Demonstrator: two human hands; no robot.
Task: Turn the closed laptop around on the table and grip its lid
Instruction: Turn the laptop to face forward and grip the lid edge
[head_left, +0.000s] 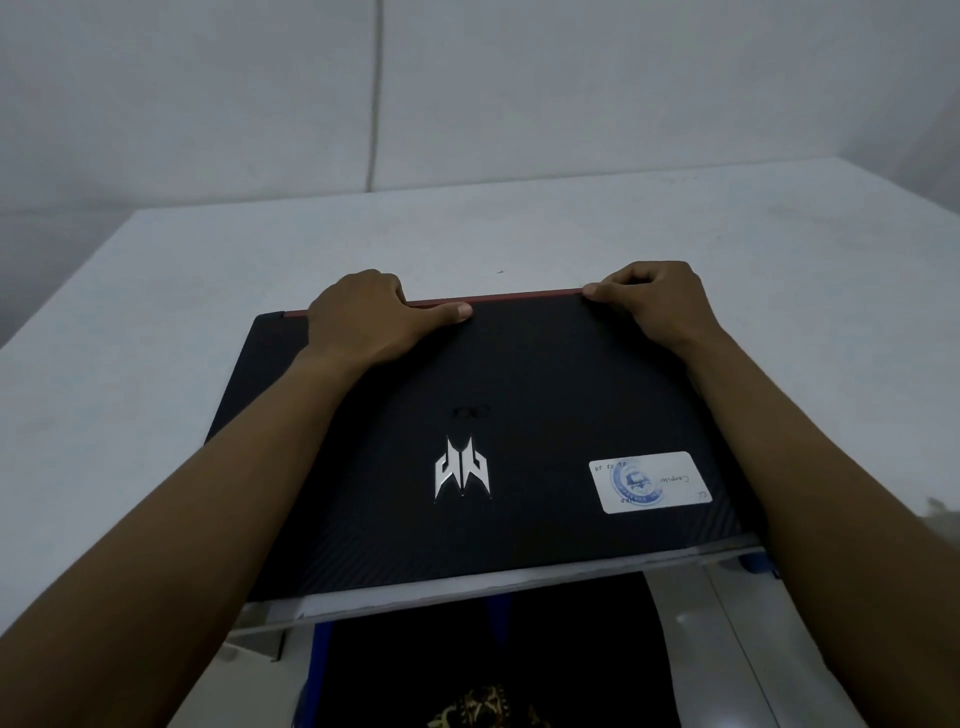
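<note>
A closed black laptop (519, 395) lies flat at the near edge of the white table (156, 322). Its lid carries a silver logo and a white sticker, both upside down to me. A red strip runs along its far edge. My left hand (369, 317) is curled over that far edge left of centre, thumb on the lid and fingers hidden behind the edge. My right hand (654, 299) grips the same edge at the far right corner, thumb tip on top. Both forearms reach across the lid.
A grey wall stands close behind the table. The laptop's near edge sits at the table's front rim. Below the rim I see a dark garment with a gold pattern (488, 706) and blue parts of a frame (319, 654).
</note>
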